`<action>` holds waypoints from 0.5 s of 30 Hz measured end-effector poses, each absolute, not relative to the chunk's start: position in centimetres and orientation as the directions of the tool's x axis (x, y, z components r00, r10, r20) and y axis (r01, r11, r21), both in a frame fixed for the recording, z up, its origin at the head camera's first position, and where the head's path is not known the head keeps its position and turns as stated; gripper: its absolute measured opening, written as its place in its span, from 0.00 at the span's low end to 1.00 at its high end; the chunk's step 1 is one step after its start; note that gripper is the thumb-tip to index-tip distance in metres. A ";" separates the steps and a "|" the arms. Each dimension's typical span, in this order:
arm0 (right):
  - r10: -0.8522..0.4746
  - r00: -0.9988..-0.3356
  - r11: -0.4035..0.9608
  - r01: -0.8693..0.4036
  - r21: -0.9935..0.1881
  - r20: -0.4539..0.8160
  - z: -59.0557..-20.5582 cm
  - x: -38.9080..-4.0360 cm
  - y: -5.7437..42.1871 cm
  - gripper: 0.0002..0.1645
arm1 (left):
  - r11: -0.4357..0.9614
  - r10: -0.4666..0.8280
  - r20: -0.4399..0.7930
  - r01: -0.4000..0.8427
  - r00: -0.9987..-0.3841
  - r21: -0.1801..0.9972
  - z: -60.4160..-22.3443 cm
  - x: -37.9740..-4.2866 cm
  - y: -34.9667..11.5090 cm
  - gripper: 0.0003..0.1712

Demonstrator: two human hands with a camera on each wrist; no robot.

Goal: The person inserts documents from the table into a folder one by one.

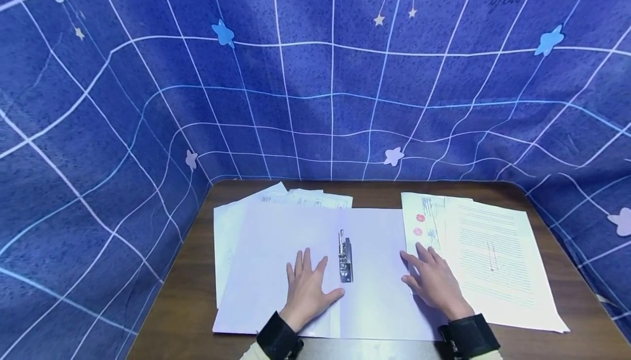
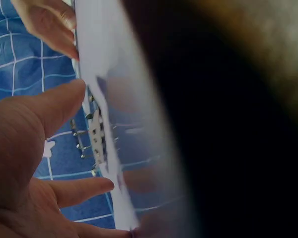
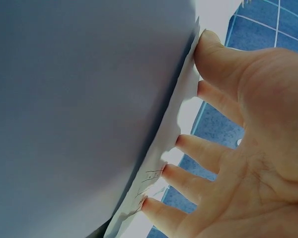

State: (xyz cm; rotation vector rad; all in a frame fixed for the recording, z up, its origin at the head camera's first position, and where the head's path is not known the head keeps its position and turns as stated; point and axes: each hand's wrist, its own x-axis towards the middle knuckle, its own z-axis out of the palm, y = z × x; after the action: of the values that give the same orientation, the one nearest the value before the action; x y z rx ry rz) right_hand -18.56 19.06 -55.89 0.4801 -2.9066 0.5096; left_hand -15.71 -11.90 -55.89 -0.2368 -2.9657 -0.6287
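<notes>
An opened white folder lies flat across the middle of the table, with a metal clip near its spine. My left hand rests on the folder's left half, fingers spread, thumb pointing toward the clip. In the left wrist view the clip mechanism shows beyond the fingertips. My right hand lies at the folder's right edge, partly over the printed sheets, its fingers extended. In the right wrist view the fingertips of the right hand touch the paper. Neither hand grasps anything.
Loose printed papers lie to the right, one with red stamps. More sheets stick out from under the folder at the left and back. The brown table backs onto a blue patterned cloth.
</notes>
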 end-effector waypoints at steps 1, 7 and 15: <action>-0.285 -0.937 0.890 -0.336 -0.307 0.201 -55.9 -18.6 19.1 0.31 | 0.906 0.134 0.120 0.171 -0.984 0.388 -56.0 -15.6 -11.8 0.51; -0.284 -0.940 0.889 -0.332 -0.314 0.188 -55.9 -18.7 19.0 0.32 | 0.904 0.150 0.050 0.157 -0.987 0.397 -56.4 -15.5 -11.8 0.62; -0.279 -0.944 0.894 -0.322 -0.312 0.174 -55.8 -18.7 18.9 0.32 | 0.903 0.189 -0.044 0.156 -0.981 0.400 -56.2 -15.5 -11.9 0.69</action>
State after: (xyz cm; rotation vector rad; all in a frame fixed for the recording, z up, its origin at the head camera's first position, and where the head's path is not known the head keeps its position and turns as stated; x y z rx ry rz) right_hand -18.70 18.90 -55.84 0.4681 -2.9350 0.5153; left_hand -15.50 -11.91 -56.20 -0.2853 -3.1440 -0.6497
